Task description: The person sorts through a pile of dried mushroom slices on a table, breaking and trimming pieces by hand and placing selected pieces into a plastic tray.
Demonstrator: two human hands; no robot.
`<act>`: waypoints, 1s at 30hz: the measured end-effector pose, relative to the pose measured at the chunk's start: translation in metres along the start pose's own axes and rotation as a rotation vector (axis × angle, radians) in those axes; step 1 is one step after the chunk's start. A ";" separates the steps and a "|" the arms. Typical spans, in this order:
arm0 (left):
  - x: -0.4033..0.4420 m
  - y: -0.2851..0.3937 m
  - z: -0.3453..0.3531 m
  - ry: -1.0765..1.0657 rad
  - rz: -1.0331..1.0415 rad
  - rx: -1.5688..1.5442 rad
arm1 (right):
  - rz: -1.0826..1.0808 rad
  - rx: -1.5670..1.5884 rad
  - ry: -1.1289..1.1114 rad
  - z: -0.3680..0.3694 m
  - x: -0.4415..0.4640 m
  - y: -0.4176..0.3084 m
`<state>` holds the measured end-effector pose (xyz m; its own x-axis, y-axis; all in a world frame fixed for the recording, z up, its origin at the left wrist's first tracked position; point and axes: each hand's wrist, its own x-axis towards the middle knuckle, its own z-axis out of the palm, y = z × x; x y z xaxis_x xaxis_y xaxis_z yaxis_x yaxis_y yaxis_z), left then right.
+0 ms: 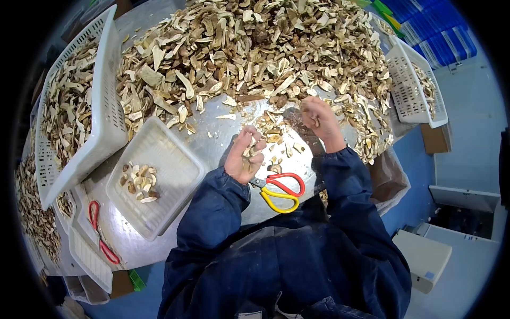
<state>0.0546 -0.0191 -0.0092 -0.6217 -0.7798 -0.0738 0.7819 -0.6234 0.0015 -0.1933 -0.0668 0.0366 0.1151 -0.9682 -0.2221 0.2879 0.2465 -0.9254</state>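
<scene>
A big heap of dried mushroom slices [228,48] covers the far part of the metal table. My left hand [244,155] is palm up, its fingers curled around a few pale mushroom slices. Over the near edge of the heap, my right hand [322,123] has its fingers bent together; what they hold, if anything, I cannot make out. Between the hands lie small mushroom bits [273,139] on the bare metal. Just below my left hand rest scissors [280,192] with one red and one yellow handle. To the left, a white tray [118,183] contains several mushroom pieces [141,182].
A large white perforated basket [109,101] full of slices stands tilted at the left. Another white basket [406,85] with slices stands at the right edge. Red-handled scissors [98,228] lie at the table's left. Blue crates [441,32] are stacked at the far right.
</scene>
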 end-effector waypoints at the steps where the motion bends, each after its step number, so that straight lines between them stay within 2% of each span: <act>1: 0.001 -0.001 -0.001 -0.005 -0.002 -0.034 | 0.032 0.180 -0.026 0.001 -0.002 0.000; 2: 0.001 -0.001 0.000 -0.001 0.000 -0.047 | 0.061 0.362 -0.051 0.004 -0.004 -0.001; 5: 0.001 -0.003 0.000 0.012 0.003 -0.074 | 0.162 -0.253 0.033 0.011 0.005 0.003; 6: 0.001 -0.003 -0.001 0.015 0.002 -0.077 | 0.050 -0.551 0.045 0.026 0.006 0.004; 8: 0.001 -0.002 -0.001 0.011 0.003 -0.074 | -0.390 -1.129 0.028 0.036 0.015 0.015; 14: 0.001 -0.002 0.000 0.001 0.011 -0.045 | 0.056 -0.695 -0.037 0.038 0.010 -0.003; 15: 0.000 -0.002 0.001 0.006 0.018 -0.046 | 0.114 -0.260 -0.062 0.025 0.003 -0.008; 16: 0.000 -0.003 0.002 0.011 0.026 -0.047 | 0.101 -0.006 -0.120 0.002 -0.001 -0.003; 18: 0.000 -0.004 0.001 0.023 0.069 -0.092 | -0.005 0.313 -0.189 -0.022 -0.013 0.002; 22: -0.013 0.003 0.021 0.123 0.265 -0.019 | -0.026 0.283 -0.177 -0.039 -0.028 0.000; 24: -0.041 0.019 0.047 0.256 0.527 0.330 | -0.012 0.201 -0.114 -0.045 -0.034 -0.004; 26: -0.082 0.049 0.066 0.431 0.775 0.743 | -0.054 0.289 -0.077 -0.039 -0.035 -0.011; 28: -0.117 0.085 0.062 0.639 1.060 1.098 | -0.057 0.313 -0.039 -0.032 -0.030 -0.016; 30: -0.145 0.114 0.052 0.944 1.223 1.466 | -0.028 0.268 0.016 -0.031 -0.023 -0.018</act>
<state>0.2319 0.0199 0.0534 0.6141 -0.7592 0.2156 -0.2130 0.1036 0.9716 -0.2311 -0.0501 0.0491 0.0894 -0.9748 -0.2042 0.5321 0.2200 -0.8176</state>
